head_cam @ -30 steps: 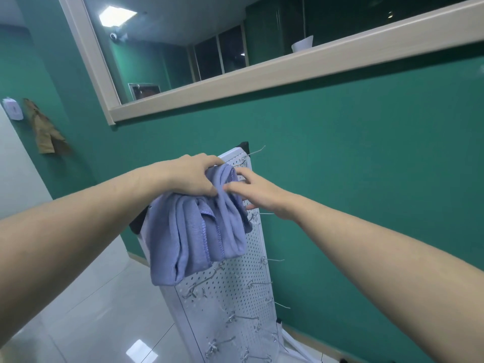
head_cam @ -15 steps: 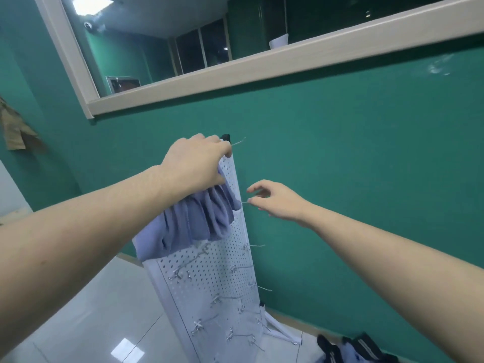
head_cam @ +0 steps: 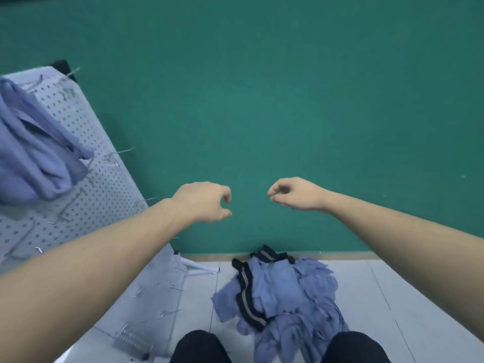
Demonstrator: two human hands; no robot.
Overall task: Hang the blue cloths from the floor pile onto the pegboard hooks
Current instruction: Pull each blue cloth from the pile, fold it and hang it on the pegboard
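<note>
A blue cloth hangs bunched on the upper hooks of the white pegboard at the left. On the floor below lies a pile of blue cloths with black striped bands mixed in. My left hand and my right hand hover side by side in front of the green wall, above the pile. Both hold nothing, their fingers loosely curled.
The green wall fills the background. Several bare metal hooks stick out of the pegboard's right edge and lower part. The pegboard's white foot rests on the pale tiled floor. My dark knees show at the bottom.
My left hand let go of the cloth, which now hangs on the pegboard. Both hands moved right and down, away from the board. My view dropped to the floor pile.
</note>
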